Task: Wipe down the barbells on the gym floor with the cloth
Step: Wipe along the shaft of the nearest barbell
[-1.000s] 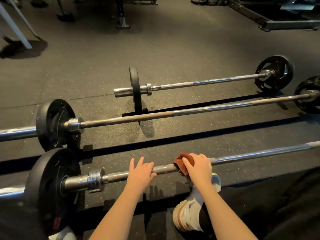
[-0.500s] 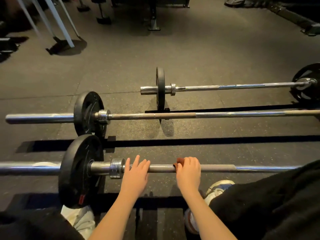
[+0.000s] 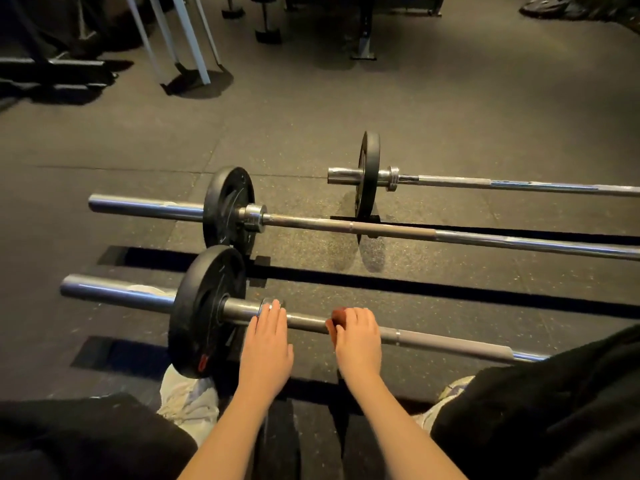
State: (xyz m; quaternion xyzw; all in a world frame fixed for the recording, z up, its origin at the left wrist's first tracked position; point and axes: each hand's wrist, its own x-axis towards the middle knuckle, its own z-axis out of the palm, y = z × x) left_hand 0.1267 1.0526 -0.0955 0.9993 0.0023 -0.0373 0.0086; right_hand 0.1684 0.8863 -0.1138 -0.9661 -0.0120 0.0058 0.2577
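Observation:
Three barbells lie side by side on the dark rubber floor. The nearest barbell [image 3: 450, 341] carries a black plate [image 3: 204, 310] at its left end. My left hand [image 3: 266, 344] rests flat on this bar beside the collar, fingers straight. My right hand [image 3: 358, 337] grips a reddish-brown cloth [image 3: 337, 318] wrapped round the shaft; only a small edge of the cloth shows. The middle barbell [image 3: 398, 230] and the far barbell [image 3: 502, 184] lie beyond, untouched.
My knees in black trousers [image 3: 554, 403] and pale shoes [image 3: 188, 398] frame the lower edge. White rack legs [image 3: 187, 39] stand at the upper left, a bench foot [image 3: 363, 46] at top middle. Bare rubber floor [image 3: 311, 116] stretches beyond the bars.
Both hands have slid left along the nearest bar toward the plate, the right hand carrying the cloth with it. The view has swung left too.

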